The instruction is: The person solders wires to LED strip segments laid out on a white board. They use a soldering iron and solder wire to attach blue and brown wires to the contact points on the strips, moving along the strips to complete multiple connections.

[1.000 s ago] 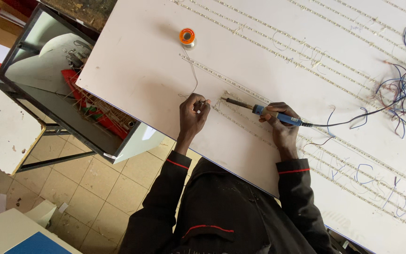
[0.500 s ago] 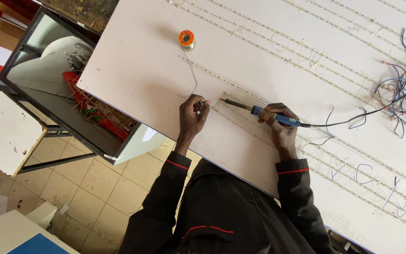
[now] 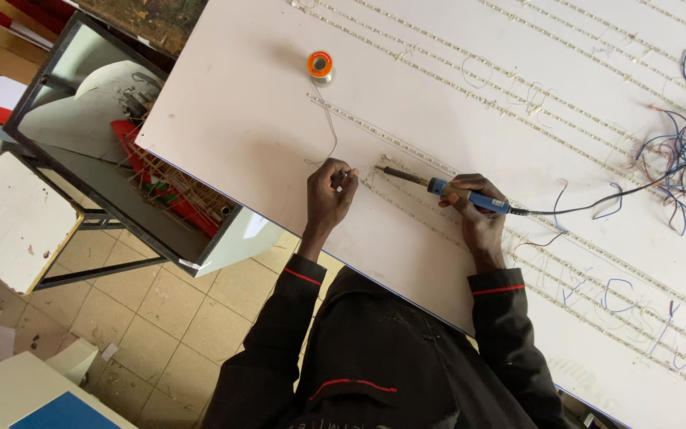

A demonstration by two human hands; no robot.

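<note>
My right hand (image 3: 476,208) grips a blue-handled soldering iron (image 3: 443,187), its tip pointing left at the end of a light strip (image 3: 406,202) on the white board (image 3: 232,119). My left hand (image 3: 329,193) pinches a thin solder wire (image 3: 329,131) just left of the iron's tip. That wire runs up the board to an orange solder spool (image 3: 320,65). The iron's dark cable (image 3: 597,203) trails off to the right.
Several long light strips (image 3: 518,87) cross the board diagonally. A tangle of coloured wires (image 3: 680,155) lies at the right edge. Left of the board stands an open metal box (image 3: 105,159) with parts inside, over a tiled floor (image 3: 144,318).
Both hands stay in place with the iron tip and solder wire at the strip end; only the view shifts slightly.
</note>
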